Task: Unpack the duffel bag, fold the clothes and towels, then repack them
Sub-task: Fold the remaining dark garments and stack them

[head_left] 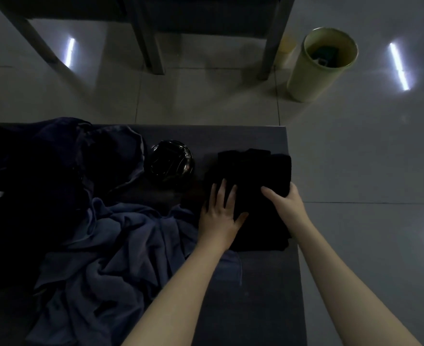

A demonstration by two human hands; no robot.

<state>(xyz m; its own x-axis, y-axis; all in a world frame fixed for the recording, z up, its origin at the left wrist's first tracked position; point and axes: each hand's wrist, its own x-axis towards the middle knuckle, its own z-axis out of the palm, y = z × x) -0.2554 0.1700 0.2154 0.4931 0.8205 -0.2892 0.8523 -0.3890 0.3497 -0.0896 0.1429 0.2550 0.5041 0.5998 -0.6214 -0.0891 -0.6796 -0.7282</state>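
Worktop (pixel 260 290), dark, carrying all items. Black garment (pixel 253 171), folded to a rough rectangle, lies at the worktop's right edge. Left hand (pixel 218 216): palm down, fingers straight and spread, pressing flat on the garment's left part, forearm reaching forward from bottom centre. Right hand (pixel 287 201): thumb on top, fingers curled round the garment's right edge, gripping it, forearm running along the worktop's right side. Blue towel (pixel 121 248), crumpled, front left, touching the garment's near corner. Navy duffel bag (pixel 106 143), slumped, rear left. Shiny black round object (pixel 172 161), between bag and garment. Green bin (pixel 315 71), on the floor beyond.
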